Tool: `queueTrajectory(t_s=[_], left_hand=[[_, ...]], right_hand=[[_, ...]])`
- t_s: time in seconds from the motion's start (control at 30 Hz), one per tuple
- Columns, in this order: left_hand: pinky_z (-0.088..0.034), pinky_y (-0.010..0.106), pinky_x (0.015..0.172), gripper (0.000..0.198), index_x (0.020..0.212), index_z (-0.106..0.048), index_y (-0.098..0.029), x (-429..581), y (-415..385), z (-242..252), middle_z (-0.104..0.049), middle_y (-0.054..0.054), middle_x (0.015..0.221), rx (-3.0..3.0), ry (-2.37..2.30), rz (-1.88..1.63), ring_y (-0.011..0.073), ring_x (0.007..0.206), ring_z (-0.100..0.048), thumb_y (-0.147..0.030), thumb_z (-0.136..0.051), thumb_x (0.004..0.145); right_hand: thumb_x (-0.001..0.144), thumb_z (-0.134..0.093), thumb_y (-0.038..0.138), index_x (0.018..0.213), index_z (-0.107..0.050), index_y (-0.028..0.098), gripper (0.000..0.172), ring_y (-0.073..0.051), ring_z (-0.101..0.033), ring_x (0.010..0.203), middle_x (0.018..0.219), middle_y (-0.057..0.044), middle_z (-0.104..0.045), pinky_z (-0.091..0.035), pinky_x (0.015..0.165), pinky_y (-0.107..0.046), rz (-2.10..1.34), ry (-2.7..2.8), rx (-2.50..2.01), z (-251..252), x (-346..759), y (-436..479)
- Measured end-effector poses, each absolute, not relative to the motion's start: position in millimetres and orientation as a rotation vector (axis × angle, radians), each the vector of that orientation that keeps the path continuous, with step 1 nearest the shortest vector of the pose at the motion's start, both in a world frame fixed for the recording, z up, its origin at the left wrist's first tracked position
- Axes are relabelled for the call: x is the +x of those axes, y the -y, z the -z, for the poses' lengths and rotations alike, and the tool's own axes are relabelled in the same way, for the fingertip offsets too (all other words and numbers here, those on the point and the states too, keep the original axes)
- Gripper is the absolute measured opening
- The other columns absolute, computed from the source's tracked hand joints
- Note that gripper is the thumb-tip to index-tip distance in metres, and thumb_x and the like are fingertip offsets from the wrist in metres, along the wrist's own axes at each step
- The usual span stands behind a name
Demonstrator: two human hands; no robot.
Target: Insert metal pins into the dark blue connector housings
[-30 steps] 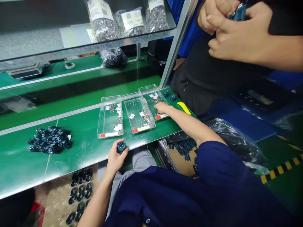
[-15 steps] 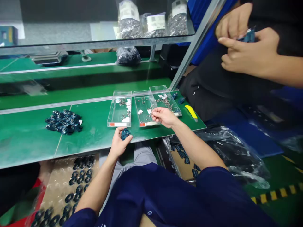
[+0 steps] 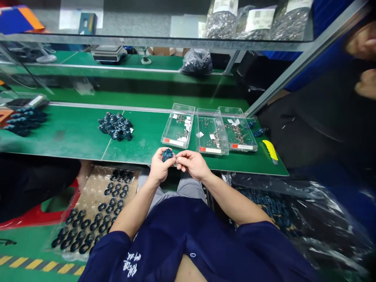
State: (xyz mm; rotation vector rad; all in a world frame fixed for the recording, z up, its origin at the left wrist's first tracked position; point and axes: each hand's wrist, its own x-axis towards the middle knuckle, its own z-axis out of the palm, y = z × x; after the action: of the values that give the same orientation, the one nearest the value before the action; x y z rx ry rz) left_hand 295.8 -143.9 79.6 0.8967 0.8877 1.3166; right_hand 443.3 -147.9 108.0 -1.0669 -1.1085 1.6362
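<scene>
My left hand (image 3: 159, 166) is closed around a small dark blue plastic part (image 3: 167, 154) at the near edge of the green bench (image 3: 73, 135). My right hand (image 3: 191, 163) is right beside it, fingers pinched toward the part; what they pinch is too small to make out. Just beyond my hands stand three clear plastic trays (image 3: 212, 133) with small metal pieces and white tags. A pile of dark blue parts (image 3: 116, 126) lies on the bench to the left.
A yellow-handled knife (image 3: 270, 150) lies at the bench's right end. A blister tray of black rings (image 3: 96, 207) sits below the bench on the left. Bags of metal parts (image 3: 252, 17) rest on the glass shelf above. Another person in black (image 3: 331, 113) stands at the right.
My right hand has drawn back from the trays and met my left hand at the blue part. The view has swung to the left, so the trays now sit further right.
</scene>
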Motion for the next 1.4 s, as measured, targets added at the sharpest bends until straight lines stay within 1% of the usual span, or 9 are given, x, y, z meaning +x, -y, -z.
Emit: queueTrajectory(t_s=[0.1, 0.23, 0.4, 0.6, 0.7, 0.87, 1.0, 1.27, 1.4], left_hand=[[-0.05, 0.023, 0.059, 0.046, 0.104, -0.055, -0.018, 287, 144, -81, -0.065, 0.0, 0.085, 0.83, -0.854, -1.281, 0.0099, 0.064, -0.06, -0.026, -0.08, 0.067], [-0.054, 0.027, 0.065, 0.047, 0.11, -0.061, -0.017, 280, 146, -81, -0.067, 0.004, 0.097, 0.854, -0.871, -1.243, 0.0147, 0.077, -0.065, -0.031, -0.08, 0.069], [-0.056, 0.029, 0.066, 0.051, 0.119, -0.061, -0.018, 274, 149, -81, -0.068, 0.007, 0.099, 0.931, -0.878, -1.207, 0.0211, 0.088, -0.067, -0.036, -0.077, 0.075], [-0.054, 0.027, 0.061, 0.048, 0.12, -0.061, -0.018, 273, 151, -84, -0.068, 0.007, 0.1, 0.957, -0.913, -1.204, 0.0183, 0.081, -0.065, -0.035, -0.074, 0.077], [-0.05, 0.025, 0.057, 0.043, 0.12, -0.06, -0.017, 273, 150, -83, -0.066, 0.005, 0.092, 0.934, -0.897, -1.197, 0.0163, 0.075, -0.063, -0.029, -0.067, 0.078], [-0.047, 0.025, 0.055, 0.042, 0.12, -0.057, -0.016, 277, 149, -83, -0.063, 0.005, 0.089, 0.937, -0.845, -1.161, 0.0149, 0.073, -0.061, -0.025, -0.059, 0.079], [-0.046, 0.025, 0.055, 0.043, 0.121, -0.056, -0.015, 279, 150, -84, -0.063, 0.004, 0.084, 0.955, -0.828, -1.129, 0.0135, 0.068, -0.059, -0.026, -0.058, 0.08], [-0.037, 0.019, 0.046, 0.031, 0.107, -0.06, -0.016, 281, 153, -87, -0.062, 0.001, 0.075, 1.101, -0.935, -1.086, 0.0096, 0.057, -0.056, -0.03, -0.063, 0.081], [-0.038, 0.019, 0.046, 0.027, 0.101, -0.061, -0.015, 282, 152, -81, -0.061, -0.001, 0.069, 1.088, -0.994, -1.105, 0.0089, 0.052, -0.054, -0.029, -0.061, 0.077]], right_hand=[[0.073, -0.078, 0.04, 0.095, -0.068, 0.014, 0.036, -0.012, -0.064, 0.06, 0.073, -0.005, -0.071, -0.051, 0.055, -0.024, -1.625, 1.264, -1.013, -113, 443, 150], [0.082, -0.071, 0.044, 0.098, -0.065, 0.016, 0.033, -0.014, -0.065, 0.063, 0.08, -0.005, -0.071, -0.052, 0.054, -0.025, -1.444, 1.4, -1.032, -119, 447, 147], [0.089, -0.061, 0.046, 0.099, -0.06, 0.019, 0.029, -0.011, -0.059, 0.054, 0.074, -0.002, -0.068, -0.048, 0.051, -0.025, -1.37, 1.537, -1.092, -122, 446, 143], [0.086, -0.062, 0.048, 0.086, -0.056, 0.02, 0.029, -0.011, -0.054, 0.049, 0.067, -0.001, -0.064, -0.041, 0.046, -0.023, -1.454, 1.471, -1.064, -122, 439, 140], [0.088, -0.062, 0.046, 0.091, -0.061, 0.019, 0.027, -0.014, -0.06, 0.061, 0.075, -0.003, -0.065, -0.047, 0.055, -0.026, -1.456, 1.561, -0.972, -122, 442, 135], [0.091, -0.061, 0.035, 0.091, -0.067, 0.019, 0.017, -0.018, -0.062, 0.089, 0.099, -0.007, -0.064, -0.051, 0.081, -0.032, -1.185, 1.775, -0.918, -120, 450, 126], [0.093, -0.058, 0.032, 0.091, -0.067, 0.02, 0.015, -0.019, -0.062, 0.094, 0.098, -0.006, -0.064, -0.05, 0.088, -0.034, -1.125, 1.824, -0.922, -119, 453, 124], [0.092, -0.057, 0.03, 0.088, -0.066, 0.017, 0.015, -0.016, -0.059, 0.083, 0.088, -0.003, -0.064, -0.047, 0.078, -0.029, -1.121, 1.815, -0.982, -112, 453, 122], [0.093, -0.057, 0.027, 0.086, -0.063, 0.017, 0.014, -0.015, -0.057, 0.077, 0.081, -0.002, -0.062, -0.046, 0.073, -0.029, -1.064, 1.784, -0.964, -109, 449, 130]])
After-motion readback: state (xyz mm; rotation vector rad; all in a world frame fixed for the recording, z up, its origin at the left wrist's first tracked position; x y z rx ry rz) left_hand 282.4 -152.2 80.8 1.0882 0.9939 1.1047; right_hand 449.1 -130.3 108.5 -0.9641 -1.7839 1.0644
